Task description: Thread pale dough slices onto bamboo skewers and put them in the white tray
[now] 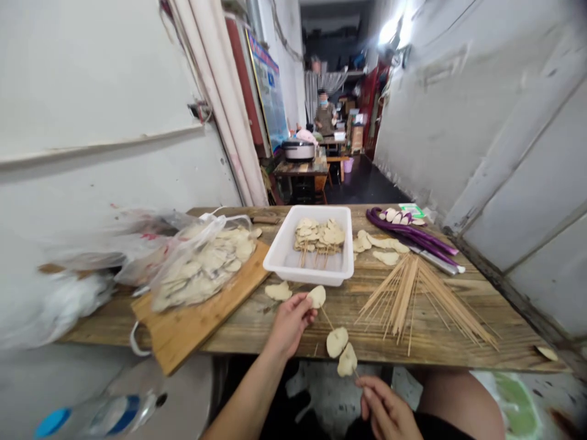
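Note:
My left hand [290, 327] pinches a pale, potato-like slice [317, 297] between thumb and fingers, at the tip of a thin wooden skewer [327, 319]. Two more pale slices [337, 342] are threaded lower on that skewer, close together. The skewer's lower end is gripped by my right hand [383, 403], just off the table's front edge. A white plastic tub [308, 278] behind my hands contains several finished skewers [318, 235] of the same slices. One loose slice [277, 291] lies on the wood left of my left fingers.
A bag of slices [206, 269] rests on a wooden cutting board [211, 321] at left. Bare skewers [406, 293] fan out at right, before long purple eggplants [422, 235] and a knife [438, 261]. A person [325, 116] stands far back. A bottle [98, 417] lies below left.

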The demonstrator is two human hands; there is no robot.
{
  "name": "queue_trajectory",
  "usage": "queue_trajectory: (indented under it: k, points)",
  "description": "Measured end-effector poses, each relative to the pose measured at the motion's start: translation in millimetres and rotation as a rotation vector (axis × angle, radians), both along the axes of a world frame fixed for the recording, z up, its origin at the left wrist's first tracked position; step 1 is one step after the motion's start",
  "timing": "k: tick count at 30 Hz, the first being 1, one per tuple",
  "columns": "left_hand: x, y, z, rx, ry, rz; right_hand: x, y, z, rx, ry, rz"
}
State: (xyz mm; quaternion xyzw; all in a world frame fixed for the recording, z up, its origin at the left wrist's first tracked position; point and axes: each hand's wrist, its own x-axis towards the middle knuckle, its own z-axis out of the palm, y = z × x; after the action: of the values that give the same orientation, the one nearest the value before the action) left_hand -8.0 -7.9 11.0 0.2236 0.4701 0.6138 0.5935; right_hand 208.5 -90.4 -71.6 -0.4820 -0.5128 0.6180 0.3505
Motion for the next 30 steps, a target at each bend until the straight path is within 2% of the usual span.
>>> queue_trajectory:
  k: [3,5,19,30]
  points:
    - [-1,0,3.0,0.001,0.003,-0.004,0,1,18.6,-0.028,-0.015,0.028]
    - [-1,-1,4.2,-0.006,0.003,-0.005,1,3,21.6,-0.023,-0.034,0.030]
    - [-4,2,10.8,-0.027,-0.030,-0.009,2,7,12.0,0.083,-0.137,-0.024]
    - [-3,1,17.8,-0.037,-0.090,0.010,4,6,3.0,0.185,-0.113,-0.017]
